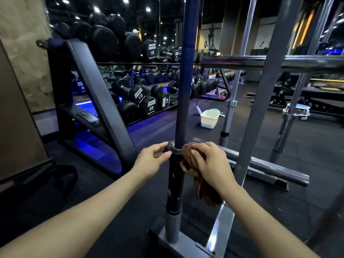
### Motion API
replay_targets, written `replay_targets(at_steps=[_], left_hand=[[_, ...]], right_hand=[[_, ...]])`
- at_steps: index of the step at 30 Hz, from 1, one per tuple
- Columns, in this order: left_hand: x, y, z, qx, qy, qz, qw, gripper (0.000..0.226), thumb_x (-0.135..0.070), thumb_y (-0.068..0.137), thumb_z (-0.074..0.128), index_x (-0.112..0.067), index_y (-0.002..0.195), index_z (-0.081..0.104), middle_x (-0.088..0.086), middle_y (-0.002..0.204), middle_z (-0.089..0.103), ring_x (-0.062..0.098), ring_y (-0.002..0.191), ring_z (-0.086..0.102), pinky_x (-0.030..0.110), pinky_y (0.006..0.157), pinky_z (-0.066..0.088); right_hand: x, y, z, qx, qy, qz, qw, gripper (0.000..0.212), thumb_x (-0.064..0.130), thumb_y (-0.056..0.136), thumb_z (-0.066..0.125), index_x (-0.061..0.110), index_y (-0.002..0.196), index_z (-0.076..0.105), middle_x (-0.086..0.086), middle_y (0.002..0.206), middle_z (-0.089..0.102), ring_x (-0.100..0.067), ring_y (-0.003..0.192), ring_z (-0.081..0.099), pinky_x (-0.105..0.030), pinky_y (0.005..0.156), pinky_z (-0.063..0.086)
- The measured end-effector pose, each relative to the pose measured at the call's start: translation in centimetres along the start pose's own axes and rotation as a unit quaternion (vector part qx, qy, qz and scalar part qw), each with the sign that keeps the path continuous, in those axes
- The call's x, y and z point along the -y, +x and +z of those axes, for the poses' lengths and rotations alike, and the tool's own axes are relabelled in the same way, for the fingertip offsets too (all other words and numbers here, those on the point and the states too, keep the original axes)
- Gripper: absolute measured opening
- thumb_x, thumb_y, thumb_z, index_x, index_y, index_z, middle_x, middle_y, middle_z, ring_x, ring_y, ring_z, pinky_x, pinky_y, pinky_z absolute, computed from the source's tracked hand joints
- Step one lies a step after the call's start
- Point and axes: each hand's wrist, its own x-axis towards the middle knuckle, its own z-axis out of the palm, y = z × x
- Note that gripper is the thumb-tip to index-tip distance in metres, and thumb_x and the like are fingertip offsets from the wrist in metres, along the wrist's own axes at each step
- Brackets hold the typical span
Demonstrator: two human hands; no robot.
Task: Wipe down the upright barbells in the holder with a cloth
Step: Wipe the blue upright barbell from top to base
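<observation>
Right hand pinches cloth against bar collar, left hand fingertips curl on collar; risk: loose cloth tail snags, bar tips in holder

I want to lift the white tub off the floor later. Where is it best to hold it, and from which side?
Probably by the rim, from above: the tub stands upright and open-topped on the floor, with its rim free along the near side. Something green lies at its far edge, so the near side seems the safer place to pinch.
</observation>
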Motion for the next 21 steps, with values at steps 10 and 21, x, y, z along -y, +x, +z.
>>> replay_targets(at_steps=[10,21], left_hand=[[1.0,-0.3,0.7,-0.017,0.032,0.050,0.998,0.051,-0.020,0.084,0.071,-0.019,0.132,0.055,-0.004,0.126,0.062,0.003,0.113,0.058,0.030,0.106,0.041],[1.2,-0.2,1.2,-0.057,0.030,0.074,0.995,0.051,-0.018,0.081,0.073,-0.016,0.130,0.057,-0.007,0.120,0.061,0.003,0.107,0.059,0.008,0.088,0.041]], right_hand=[[1.9,-1.7,2.1,-0.053,-0.037,-0.025,0.998,0.022,0.028,0.090,0.060,0.024,0.110,0.067,-0.005,0.105,0.053,-0.025,0.092,0.058,-0.031,0.074,0.047],[-0.3,0.9,2.0,-0.009,0.024,0.050,0.998,0.035,0.039,0.091,0.038,0.028,0.114,0.062,-0.009,0.099,0.065,-0.030,0.095,0.061,-0.037,0.082,0.047]])
